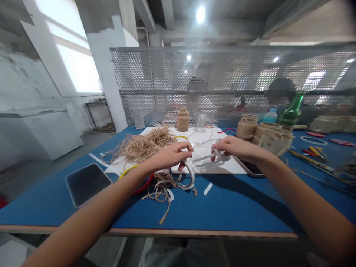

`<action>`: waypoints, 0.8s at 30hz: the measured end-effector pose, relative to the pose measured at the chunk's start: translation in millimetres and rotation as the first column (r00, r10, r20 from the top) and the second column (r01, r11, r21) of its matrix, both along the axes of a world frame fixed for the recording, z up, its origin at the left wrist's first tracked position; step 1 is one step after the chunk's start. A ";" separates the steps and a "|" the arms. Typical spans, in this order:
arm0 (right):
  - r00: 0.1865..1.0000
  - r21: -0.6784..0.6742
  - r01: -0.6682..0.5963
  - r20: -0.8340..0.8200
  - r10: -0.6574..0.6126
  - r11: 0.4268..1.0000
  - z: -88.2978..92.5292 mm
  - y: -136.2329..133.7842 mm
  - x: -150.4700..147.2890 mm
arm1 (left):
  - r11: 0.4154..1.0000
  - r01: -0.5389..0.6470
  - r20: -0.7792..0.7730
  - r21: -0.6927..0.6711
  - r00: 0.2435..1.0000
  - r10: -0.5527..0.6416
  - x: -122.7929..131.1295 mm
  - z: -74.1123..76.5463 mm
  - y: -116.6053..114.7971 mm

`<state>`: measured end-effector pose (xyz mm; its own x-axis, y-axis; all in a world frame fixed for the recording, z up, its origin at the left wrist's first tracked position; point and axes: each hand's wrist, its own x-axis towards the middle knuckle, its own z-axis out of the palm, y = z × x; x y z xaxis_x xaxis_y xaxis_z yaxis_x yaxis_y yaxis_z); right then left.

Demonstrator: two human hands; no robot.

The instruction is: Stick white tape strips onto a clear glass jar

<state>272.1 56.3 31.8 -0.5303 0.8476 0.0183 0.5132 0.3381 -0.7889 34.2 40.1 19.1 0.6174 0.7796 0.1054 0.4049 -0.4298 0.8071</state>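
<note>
My left hand (168, 157) grips a narrow roll of white tape (182, 176) with a dark inner ring, held upright just above the white sheet (222, 165). My right hand (233, 146) holds a clear glass jar (208, 155) on its side, its fingers around the far end. The two hands are close together, with the jar's open end hidden. A tangle of jute twine (144, 146) lies behind my left hand, and a looser twine strand (160, 194) trails below it.
Twine-wrapped jars (246, 127) stand at the back right beside a green glass bottle (292, 109). A dark tablet (87, 184) lies at the left. Tools (311, 159) lie at the right. A co-worker (280, 94) sits behind a perforated metal screen (222, 74).
</note>
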 end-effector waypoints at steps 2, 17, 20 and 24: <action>1.000 -0.006 0.017 -0.014 -0.017 1.000 -0.5 -0.4 -0.7 | 1.000 0.000 -0.003 0.003 1.000 0.000 -0.3 0.2 0.1; 0.991 -0.090 0.099 -0.076 -0.106 0.991 -1.7 -1.2 -3.4 | 1.000 -0.001 -0.003 0.019 1.000 0.001 -1.5 -0.9 0.4; 0.992 -0.087 0.096 -0.072 -0.102 0.992 -1.9 -1.8 -3.6 | 1.000 -0.001 0.006 0.021 1.000 0.001 -0.5 0.3 -0.8; 0.988 -0.115 0.121 -0.086 -0.131 0.986 -1.6 -3.9 -4.4 | 1.000 -0.003 0.018 0.023 1.000 0.003 0.6 2.6 -2.8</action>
